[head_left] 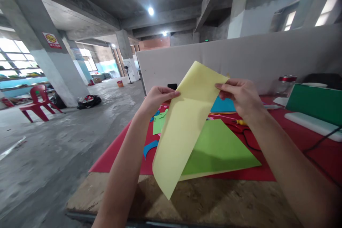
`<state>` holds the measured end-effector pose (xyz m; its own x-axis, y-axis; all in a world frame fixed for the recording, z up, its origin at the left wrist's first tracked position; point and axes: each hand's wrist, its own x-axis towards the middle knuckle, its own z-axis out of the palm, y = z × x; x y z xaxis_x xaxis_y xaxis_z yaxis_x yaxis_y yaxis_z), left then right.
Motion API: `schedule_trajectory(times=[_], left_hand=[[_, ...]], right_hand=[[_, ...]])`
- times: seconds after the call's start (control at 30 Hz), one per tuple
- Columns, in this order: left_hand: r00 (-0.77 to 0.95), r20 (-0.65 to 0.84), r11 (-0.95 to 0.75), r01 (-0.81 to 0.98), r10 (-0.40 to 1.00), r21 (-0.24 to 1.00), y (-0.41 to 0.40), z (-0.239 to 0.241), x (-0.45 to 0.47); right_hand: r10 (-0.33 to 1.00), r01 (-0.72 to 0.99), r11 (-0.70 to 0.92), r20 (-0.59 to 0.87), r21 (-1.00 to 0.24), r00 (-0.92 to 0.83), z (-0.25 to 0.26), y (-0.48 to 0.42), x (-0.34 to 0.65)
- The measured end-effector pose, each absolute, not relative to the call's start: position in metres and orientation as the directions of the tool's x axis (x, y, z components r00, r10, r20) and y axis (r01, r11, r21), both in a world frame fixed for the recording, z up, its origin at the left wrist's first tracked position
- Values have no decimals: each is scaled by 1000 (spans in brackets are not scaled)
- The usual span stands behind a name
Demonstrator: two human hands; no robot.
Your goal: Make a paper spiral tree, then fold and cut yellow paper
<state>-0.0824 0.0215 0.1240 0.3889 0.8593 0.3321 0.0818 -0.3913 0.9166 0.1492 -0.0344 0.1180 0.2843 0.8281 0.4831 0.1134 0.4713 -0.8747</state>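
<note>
Yellow paper sheet (187,121), held aslant above the surface (227,203), lower corner hanging free. Left grip (159,96): pinching the sheet's left edge under the thumb, other fingers partly hidden. Right grip (242,94): pinching near the upper right corner. Forearms (128,153) slanting inward, cut off by the frame. Beneath: green paper sheet (221,146), partly covered. Behind left hand: black object (172,86), too obscured to identify.

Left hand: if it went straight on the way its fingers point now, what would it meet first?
The yellow paper, which the left hand already pinches at one edge. Across the sheet, roughly in line, is the right hand, though depth is hard to judge.
</note>
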Motion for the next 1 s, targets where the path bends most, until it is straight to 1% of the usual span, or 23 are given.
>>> schedule_trajectory(times=[0.13, 0.2, 0.3, 0.37, 0.43, 0.47, 0.57, 0.6, 0.67, 0.73, 0.77, 0.8, 0.83, 0.87, 0.9, 0.93, 1.0], left_hand=[[397, 282, -333, 66, 874, 941, 33, 113, -73], [430, 246, -302, 67, 869, 951, 39, 107, -70], [477, 222, -292, 76, 851, 954, 46, 100, -70], [477, 223, -295, 82, 850, 952, 48, 98, -70], [476, 214, -295, 101, 853, 950, 48, 97, -70], [483, 205, -294, 115, 851, 949, 48, 97, -70], [534, 157, -285, 165, 831, 944, 47, 97, -68], [556, 134, -282, 189, 820, 941, 48, 96, -67], [603, 79, -282, 249, 794, 927, 48, 94, -63], [652, 15, -297, 325, 758, 898, 46, 92, -57], [672, -18, -307, 363, 741, 880, 44, 91, -53], [688, -50, -319, 398, 724, 860, 41, 90, -49], [701, -78, -331, 428, 709, 841, 38, 90, -44], [712, -98, -344, 449, 695, 825, 34, 91, -40], [723, -112, -360, 464, 681, 809, 29, 91, -37], [737, -125, -379, 476, 664, 794, 25, 93, -34], [761, -156, -412, 497, 630, 764, 19, 95, -32]], right_hand=[[859, 79, 413, 417, -907, 297, 114, -26, 156], [869, 55, 383, 380, -922, 316, 111, -20, 158], [895, -4, 322, 303, -947, 328, 104, -14, 162], [921, -31, 272, 251, -962, 299, 98, -12, 167], [955, -13, 211, 203, -977, 217, 93, -12, 177], [974, 20, 169, 170, -985, 147, 92, -13, 183], [996, 196, 64, 50, -979, -77, 95, -16, 202], [993, 267, 74, 47, -961, -106, 99, -17, 206], [985, 408, 172, 144, -896, -99, 111, -20, 207], [954, 560, 296, 266, -774, -138, 124, -22, 198], [937, 629, 348, 273, -695, -216, 130, -22, 190], [921, 691, 390, 234, -609, -313, 134, -21, 181], [903, 739, 422, 165, -525, -398, 136, -20, 171], [883, 773, 447, 82, -451, -463, 137, -18, 162], [862, 790, 461, -8, -404, -507, 136, -17, 154], [838, 795, 470, -89, -384, -538, 133, -15, 148], [778, 770, 482, -200, -418, -596, 127, -14, 141]])
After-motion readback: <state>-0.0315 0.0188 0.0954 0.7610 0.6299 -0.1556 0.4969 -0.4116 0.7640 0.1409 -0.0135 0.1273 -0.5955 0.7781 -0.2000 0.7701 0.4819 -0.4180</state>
